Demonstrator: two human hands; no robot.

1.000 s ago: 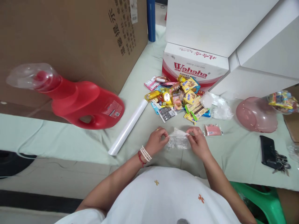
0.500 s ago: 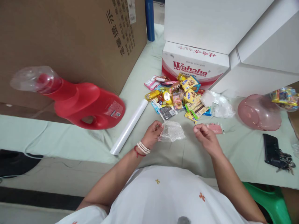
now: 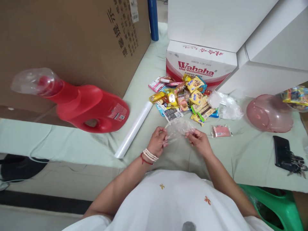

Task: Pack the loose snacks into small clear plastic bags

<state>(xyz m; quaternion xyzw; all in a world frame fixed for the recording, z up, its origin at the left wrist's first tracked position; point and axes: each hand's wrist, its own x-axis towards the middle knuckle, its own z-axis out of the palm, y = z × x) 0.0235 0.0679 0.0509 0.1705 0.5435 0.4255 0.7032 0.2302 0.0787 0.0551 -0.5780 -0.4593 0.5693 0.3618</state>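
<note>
A small clear plastic bag (image 3: 177,127) is held up between both hands just above the pale green cloth (image 3: 91,144). My left hand (image 3: 157,141), with bead bracelets at the wrist, pinches the bag's left edge. My right hand (image 3: 198,141) pinches its right edge. Just beyond the bag lies a pile of small snack packets (image 3: 183,99). A single pink packet (image 3: 220,131) lies to the right of my right hand.
A red detergent jug (image 3: 89,107) lies on its side at left, with a white roll (image 3: 133,130) beside it. Behind stand a large cardboard box (image 3: 72,41), a Wahaha carton (image 3: 199,65) and white boxes (image 3: 240,32). Crumpled clear bags (image 3: 225,106), a pink bowl (image 3: 269,114), a phone (image 3: 282,151) and keys (image 3: 298,166) are at right.
My right hand let go of the bag and drew away to the right, then came back and took hold of its right edge again. The bag is now raised slightly nearer the snack pile.
</note>
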